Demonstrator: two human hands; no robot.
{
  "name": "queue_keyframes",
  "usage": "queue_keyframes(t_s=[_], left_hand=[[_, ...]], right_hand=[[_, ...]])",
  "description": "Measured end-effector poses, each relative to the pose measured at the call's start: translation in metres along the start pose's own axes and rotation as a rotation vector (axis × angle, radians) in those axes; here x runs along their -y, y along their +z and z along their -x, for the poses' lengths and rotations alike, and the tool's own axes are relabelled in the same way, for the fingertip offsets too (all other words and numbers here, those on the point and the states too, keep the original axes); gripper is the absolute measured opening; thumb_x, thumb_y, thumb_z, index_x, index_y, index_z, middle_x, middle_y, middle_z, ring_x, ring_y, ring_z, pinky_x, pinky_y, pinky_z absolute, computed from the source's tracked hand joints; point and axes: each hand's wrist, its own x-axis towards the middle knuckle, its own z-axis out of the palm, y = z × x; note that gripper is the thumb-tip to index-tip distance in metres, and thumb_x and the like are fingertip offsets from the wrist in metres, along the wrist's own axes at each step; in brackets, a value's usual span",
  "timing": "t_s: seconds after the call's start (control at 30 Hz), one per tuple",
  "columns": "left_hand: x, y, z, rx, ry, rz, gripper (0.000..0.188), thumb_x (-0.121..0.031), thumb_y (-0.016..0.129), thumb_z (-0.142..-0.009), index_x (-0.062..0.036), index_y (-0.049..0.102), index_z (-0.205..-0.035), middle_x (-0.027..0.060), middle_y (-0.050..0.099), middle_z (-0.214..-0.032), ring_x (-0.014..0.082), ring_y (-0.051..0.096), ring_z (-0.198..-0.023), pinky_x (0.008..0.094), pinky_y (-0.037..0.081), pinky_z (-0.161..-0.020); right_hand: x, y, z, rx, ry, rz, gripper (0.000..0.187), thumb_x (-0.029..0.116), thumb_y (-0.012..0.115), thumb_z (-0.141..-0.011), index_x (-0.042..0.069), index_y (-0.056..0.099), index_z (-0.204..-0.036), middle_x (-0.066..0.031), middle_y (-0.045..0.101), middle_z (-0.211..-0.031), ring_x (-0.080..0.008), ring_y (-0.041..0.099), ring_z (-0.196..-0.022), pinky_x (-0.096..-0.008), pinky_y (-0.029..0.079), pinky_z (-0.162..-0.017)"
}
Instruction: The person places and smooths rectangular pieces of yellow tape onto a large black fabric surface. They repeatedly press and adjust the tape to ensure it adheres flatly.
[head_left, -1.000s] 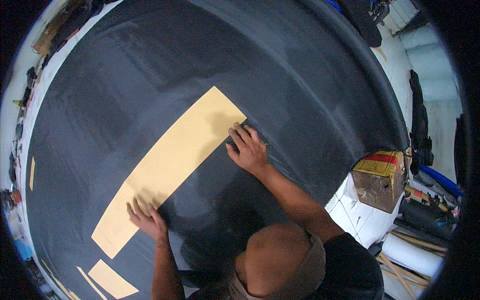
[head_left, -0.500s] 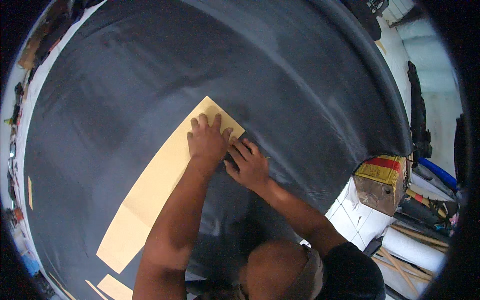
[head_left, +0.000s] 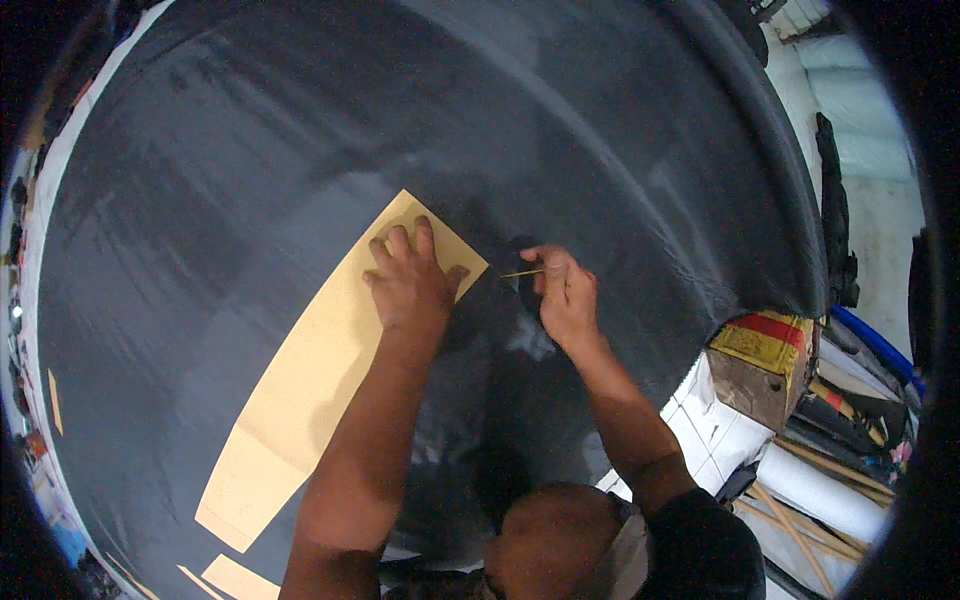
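Note:
My left hand [head_left: 410, 285] lies with its fingers spread on a long tan paper pattern piece [head_left: 290, 400], close to its far, squared end. Under the piece spreads a large black sheet of smooth, leather-like material [head_left: 200, 240]. Just right of the piece's right corner, my right hand [head_left: 568, 300] grips a thin yellowish stick [head_left: 519, 273], pen-like in shape. Its tip points left, toward that corner, and the rest is hidden by my fingers. I cannot tell whether the tip touches the sheet.
Smaller tan paper scraps [head_left: 238, 578] lie at the lower left, and a narrow strip [head_left: 55, 402] sits by the left edge. A worn box with red and yellow bands [head_left: 762, 362] stands at the right, near a white roll [head_left: 825, 490] and several wooden sticks [head_left: 795, 535].
My right hand has moved right and slightly up, away from my left hand and the paper's edge, bringing the thin stick into plain view. My left hand stays on the paper, shifted slightly.

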Motion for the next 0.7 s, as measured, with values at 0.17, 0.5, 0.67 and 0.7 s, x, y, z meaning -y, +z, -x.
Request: queue_keyframes(t_s=[0.17, 0.5, 0.67, 0.7], left_hand=[[-0.007, -0.004, -0.002, 0.010, -0.032, -0.007, 0.099, -0.054, 0.078, -0.078, -0.0101, 0.032, -0.154, 0.0165, 0.041, -0.139, 0.0371, 0.044, -0.128, 0.0529, 0.054, -0.092], [-0.005, -0.003, -0.003, 0.047, -0.061, -0.015, 0.097, -0.057, 0.075, -0.081, -0.0137, 0.031, -0.155, 0.0116, 0.038, -0.146, 0.0334, 0.040, -0.135, 0.0529, 0.051, -0.099], [-0.002, 0.004, -0.001, -0.046, -0.024, 0.011, 0.099, -0.053, 0.079, -0.078, -0.0107, 0.032, -0.153, 0.0180, 0.030, -0.154, 0.0386, 0.040, -0.134, 0.0530, 0.054, -0.093], [-0.002, 0.004, -0.001, -0.054, -0.021, 0.009, 0.099, -0.053, 0.080, -0.077, -0.0109, 0.032, -0.153, 0.0182, 0.029, -0.156, 0.0388, 0.039, -0.135, 0.0533, 0.054, -0.094]], right_hand=[[-0.019, 0.013, 0.004, 0.009, -0.179, -0.059, 0.027, 0.019, 0.054, -0.104, -0.002, 0.068, -0.113, -0.0135, 0.074, -0.103, -0.0198, 0.070, -0.097, -0.0324, 0.053, -0.086], [-0.026, 0.015, 0.004, 0.004, -0.275, 0.112, 0.018, 0.014, 0.061, -0.098, 0.004, 0.066, -0.112, -0.0171, 0.069, -0.112, -0.0365, 0.067, -0.102, -0.0426, 0.053, -0.088], [-0.026, 0.015, 0.003, 0.025, -0.341, 0.198, 0.017, 0.013, 0.062, -0.097, 0.003, 0.065, -0.110, -0.0173, 0.068, -0.109, -0.0379, 0.065, -0.103, -0.0441, 0.053, -0.089], [-0.026, 0.016, 0.004, 0.035, -0.338, 0.196, 0.016, 0.012, 0.063, -0.096, 0.003, 0.064, -0.110, -0.0173, 0.068, -0.109, -0.0381, 0.065, -0.103, -0.0440, 0.052, -0.089]])
